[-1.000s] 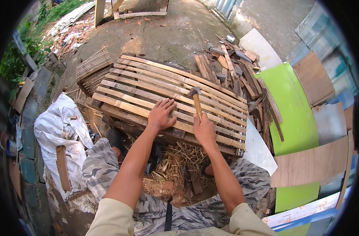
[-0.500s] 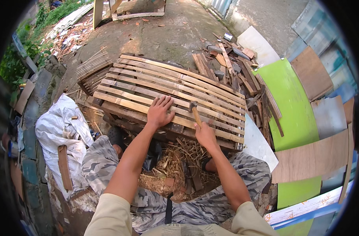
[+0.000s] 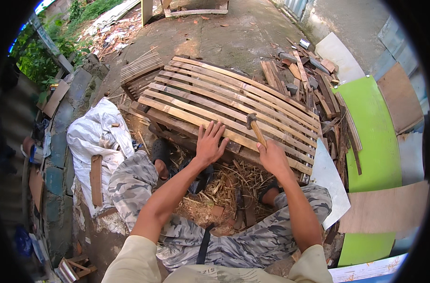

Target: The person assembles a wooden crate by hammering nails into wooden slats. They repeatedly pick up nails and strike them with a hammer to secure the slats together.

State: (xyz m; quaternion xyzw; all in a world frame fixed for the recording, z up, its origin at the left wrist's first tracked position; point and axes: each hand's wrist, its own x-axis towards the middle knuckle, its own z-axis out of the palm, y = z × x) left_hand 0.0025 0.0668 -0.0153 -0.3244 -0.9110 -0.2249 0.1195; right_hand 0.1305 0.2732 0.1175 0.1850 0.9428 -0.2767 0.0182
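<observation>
Head view, the only one there is: you're sitting on the ground with a slatted panel of pale bamboo strips (image 3: pixel 234 106) propped in front of your knees, running from about 10 o'clock to 4 o'clock across the middle of the shot.

Your left hand (image 3: pixel 209 144) is flat and open, fingers spread, pressing on the near edge slat just left of centre. Your right hand (image 3: pixel 273 158) is closed around the wooden handle of a small hammer with a dark metal head (image 3: pixel 253 126); the head sits just above the slats at roughly 1 o'clock from that hand, close to your left fingertips but not touching them.

How far along? I'd say pretty far. The strips look laid in even rows over the whole frame, with dark cross-battens showing under the near edge. You're working on the nearest rows, so my guess is the far rows are fixed and only this front edge is left. I can't make out any nails at this size though, so take that with a pinch of salt.

Around you: a crumpled white plastic sack (image 3: pixel 95 134) at 9 o'clock, a heap of dark wood offcuts (image 3: pixel 314 78) at 2 o'clock, a bright green flat board (image 3: pixel 370 137) at 3 o'clock, and straw-like shavings (image 3: pixel 224 186) between your legs.
</observation>
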